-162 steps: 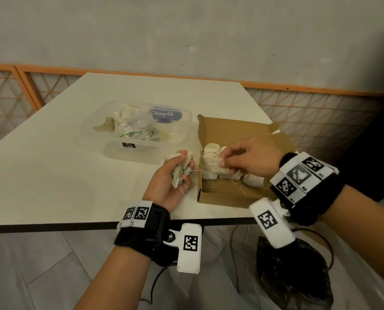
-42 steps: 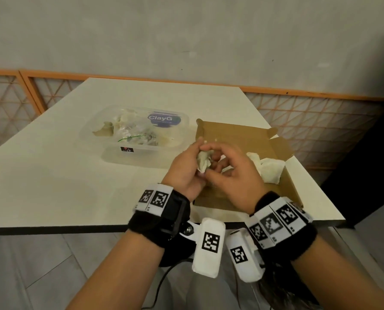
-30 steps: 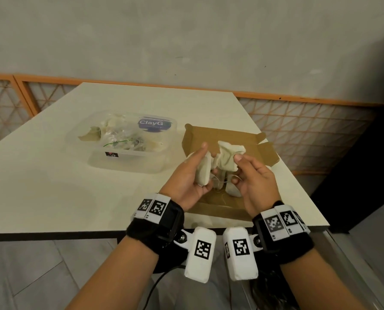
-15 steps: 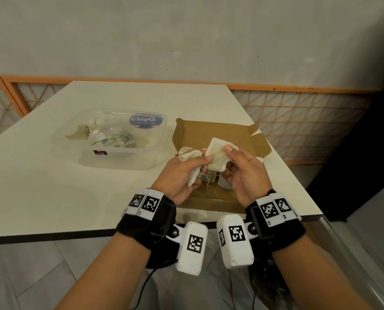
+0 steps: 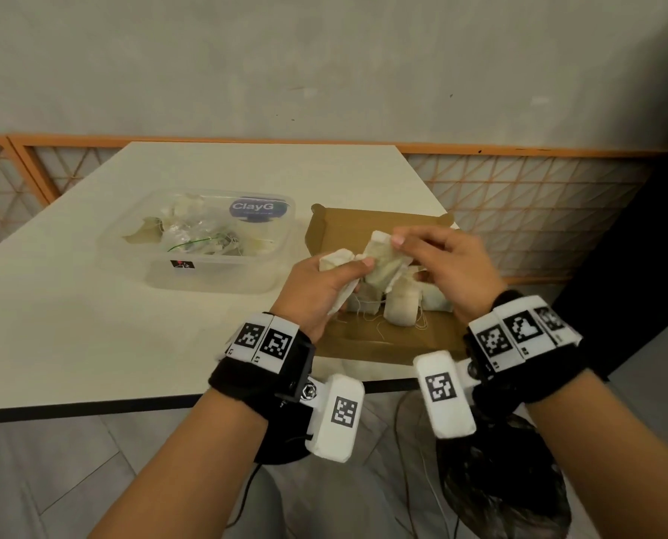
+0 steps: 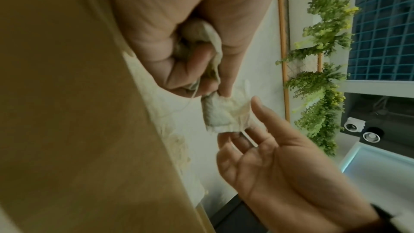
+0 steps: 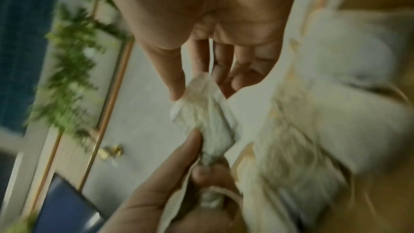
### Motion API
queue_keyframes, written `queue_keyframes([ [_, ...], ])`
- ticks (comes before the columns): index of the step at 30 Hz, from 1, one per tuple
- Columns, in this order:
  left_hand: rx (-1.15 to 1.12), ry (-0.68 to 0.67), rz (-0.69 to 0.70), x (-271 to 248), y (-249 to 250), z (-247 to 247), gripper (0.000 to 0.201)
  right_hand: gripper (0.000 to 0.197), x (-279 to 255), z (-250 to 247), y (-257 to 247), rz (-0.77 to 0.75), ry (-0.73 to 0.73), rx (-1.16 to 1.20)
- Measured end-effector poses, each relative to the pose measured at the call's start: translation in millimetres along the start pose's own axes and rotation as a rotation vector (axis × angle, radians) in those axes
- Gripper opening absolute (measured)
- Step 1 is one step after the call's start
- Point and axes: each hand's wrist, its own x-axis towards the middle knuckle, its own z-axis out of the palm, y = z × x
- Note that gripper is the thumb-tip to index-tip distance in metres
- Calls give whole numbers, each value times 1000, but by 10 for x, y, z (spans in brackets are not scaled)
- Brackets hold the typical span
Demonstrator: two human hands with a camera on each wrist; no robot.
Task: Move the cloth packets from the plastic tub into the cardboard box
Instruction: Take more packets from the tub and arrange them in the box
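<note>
Over the open cardboard box (image 5: 326, 231), my left hand (image 5: 348, 271) grips a small bunch of cream cloth packets (image 5: 336, 261) in its fist. My right hand (image 5: 400, 249) pinches the top corner of one packet (image 5: 382, 262) that still touches the left hand's thumb. The left wrist view shows that packet (image 6: 224, 112) hanging below the left fist, and the right wrist view shows the packet (image 7: 201, 112) stretched between both hands. Several packets (image 5: 402, 311) with loose threads lie in the box. The clear plastic tub (image 5: 208, 278) to the left holds more packets.
The tub and box sit side by side on a white table (image 5: 91, 324), the box near its front right corner. A blue ClayG label (image 5: 253, 207) shows inside the tub. An orange lattice railing (image 5: 519, 212) runs behind the table. A black bag (image 5: 499, 480) lies on the floor below.
The right hand left the box and met the left hand above it. Over the last second it has drawn one packet out of the left hand's bunch, both hands staying over the box.
</note>
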Motion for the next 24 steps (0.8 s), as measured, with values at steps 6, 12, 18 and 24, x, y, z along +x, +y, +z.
queue_keyframes([
  [6,-16,6,-5,12,62,-95,11,17,245,-62,-379,-114,-233,-632],
  [12,-232,77,36,-40,1,-300,19,19,371,-85,-556,-71,-293,-815],
  [18,-291,50,33,-59,-12,-351,14,18,364,138,-256,106,-561,-975],
  [24,-293,41,7,-61,-12,-375,16,21,487,256,-53,316,-538,-881],
])
